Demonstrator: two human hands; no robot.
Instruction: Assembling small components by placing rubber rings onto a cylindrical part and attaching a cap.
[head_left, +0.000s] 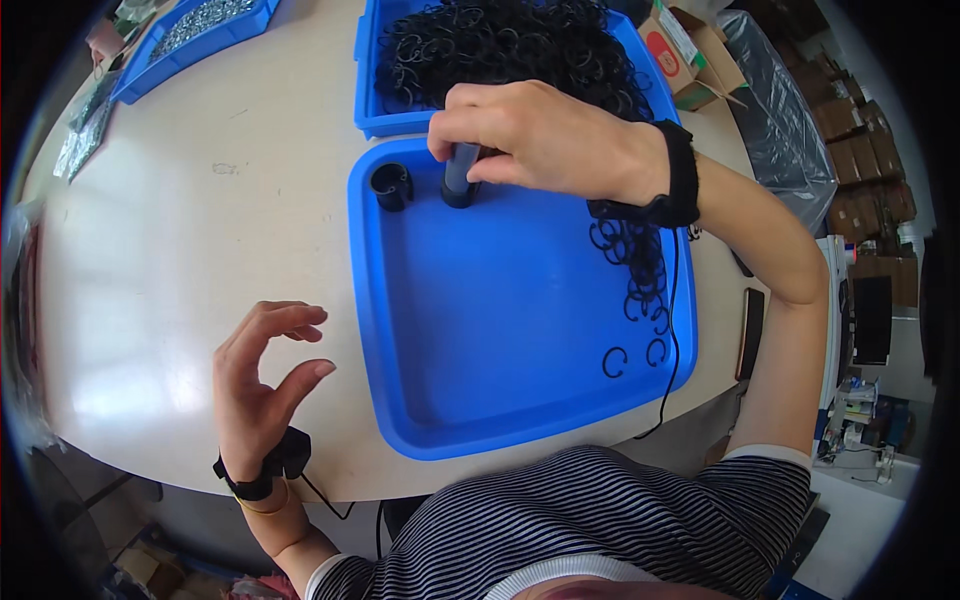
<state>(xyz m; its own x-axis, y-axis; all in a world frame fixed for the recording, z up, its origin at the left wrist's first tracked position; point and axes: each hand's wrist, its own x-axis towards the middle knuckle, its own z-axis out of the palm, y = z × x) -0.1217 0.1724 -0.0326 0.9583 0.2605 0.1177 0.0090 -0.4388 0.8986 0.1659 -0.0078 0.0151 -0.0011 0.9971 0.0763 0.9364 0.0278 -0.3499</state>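
Observation:
My right hand (540, 135) reaches over the blue tray (480, 330) with its fingers closed round a grey cylinder (461, 168). The cylinder stands near the tray's far left part, and a black band surrounds its lower end. Just left of it, a stack of black snap rings (391, 188) stands in the corner, its gap facing right. Loose black snap rings (640, 262) lie along the tray's right side, a few apart from the pile. Over the bare table left of the tray, my left hand (262, 380) is open, thumb and fingers apart, holding nothing.
Behind the tray, a blue bin (385, 125) holds a heap of black rings. A smaller blue bin (190, 50) of small metal parts sits far left. An open cardboard box (705, 70) is at the far right. A cable (676, 330) hangs across the tray's right edge.

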